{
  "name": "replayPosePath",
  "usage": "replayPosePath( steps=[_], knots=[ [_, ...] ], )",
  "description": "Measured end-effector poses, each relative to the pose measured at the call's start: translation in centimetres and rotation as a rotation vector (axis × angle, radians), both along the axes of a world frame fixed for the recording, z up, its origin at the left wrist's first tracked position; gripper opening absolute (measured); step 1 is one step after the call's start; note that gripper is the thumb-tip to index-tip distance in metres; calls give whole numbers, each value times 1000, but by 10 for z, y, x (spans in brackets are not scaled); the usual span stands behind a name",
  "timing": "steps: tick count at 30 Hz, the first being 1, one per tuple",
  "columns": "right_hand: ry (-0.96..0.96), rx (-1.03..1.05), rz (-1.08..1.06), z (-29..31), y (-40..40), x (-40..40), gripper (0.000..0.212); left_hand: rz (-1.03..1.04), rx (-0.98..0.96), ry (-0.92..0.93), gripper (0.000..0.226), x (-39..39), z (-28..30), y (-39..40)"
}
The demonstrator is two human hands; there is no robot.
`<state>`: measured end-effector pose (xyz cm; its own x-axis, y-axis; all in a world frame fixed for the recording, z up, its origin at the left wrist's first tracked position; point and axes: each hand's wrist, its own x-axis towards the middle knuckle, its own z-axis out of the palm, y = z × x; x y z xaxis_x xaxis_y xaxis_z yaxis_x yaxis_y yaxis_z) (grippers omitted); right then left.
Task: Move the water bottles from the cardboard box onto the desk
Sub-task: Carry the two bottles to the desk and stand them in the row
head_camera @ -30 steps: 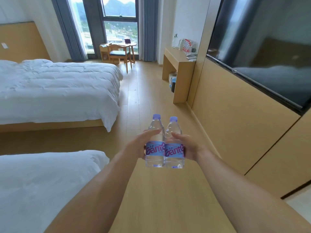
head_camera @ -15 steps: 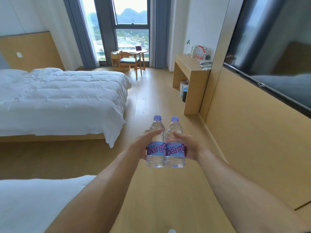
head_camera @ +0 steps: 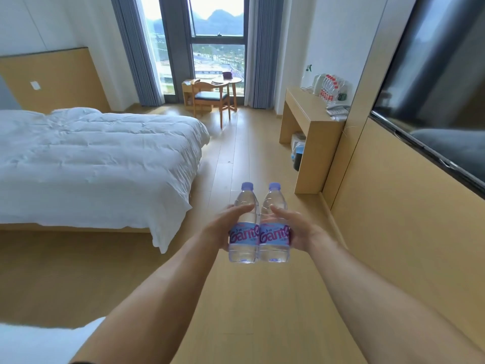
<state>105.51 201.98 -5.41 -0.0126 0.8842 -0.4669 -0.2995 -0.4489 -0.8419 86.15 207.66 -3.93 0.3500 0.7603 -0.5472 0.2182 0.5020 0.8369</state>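
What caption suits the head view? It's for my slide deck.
Left hand and right hand carry two water bottles toward the desk.

fingers of your left hand [head_camera: 223, 229] hidden behind bottle | far bottles [head_camera: 331, 88] on surface [head_camera: 304, 106] too tiny to count | TV [head_camera: 433, 82] cropped

Bed [head_camera: 91, 164] left, desk [head_camera: 309, 114] ahead right, seemingly bearing bottles [head_camera: 331, 88]; chair [head_camera: 210, 97] behind.

Open wood floor [head_camera: 236, 153] runs straight ahead to the desk [head_camera: 309, 119]. The bed [head_camera: 91, 164] closes off the floor left of the desk, and the wall panel [head_camera: 393, 206] rises just beside it. Red-capped bottles [head_camera: 332, 88], a kettle [head_camera: 318, 84] and a telephone [head_camera: 337, 110] crowd the desk's rear edge; its front half lies bare.
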Motion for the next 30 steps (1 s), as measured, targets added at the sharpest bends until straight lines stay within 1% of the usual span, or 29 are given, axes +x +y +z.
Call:
replayPosePath(
  steps=[6,10,13,18,22,27,30],
  knots=[
    [-3,-25,-26,-2,64,33,58,-34,8,-16,43,38,-6,71],
    [-22,-22,-52,-6,119,55,57,-85,15,-22,50,61,-15,135],
    [-44,-20,-72,-7,170,71,56,-117,4,-13,58,77,-19,193],
    [-67,-64,-44,-1,265,88,53,-138,-42,-34,61,95,-15,292],
    [-85,-55,-33,6,343,97,50,-162,-24,-15,61,103,-8,374],
    [-93,-46,-34,8,427,106,54,-151,-24,-12,58,115,-3,461],
    [-88,-54,-29,6,472,114,58,-151,-2,-16,63,122,-3,508]
  ],
)
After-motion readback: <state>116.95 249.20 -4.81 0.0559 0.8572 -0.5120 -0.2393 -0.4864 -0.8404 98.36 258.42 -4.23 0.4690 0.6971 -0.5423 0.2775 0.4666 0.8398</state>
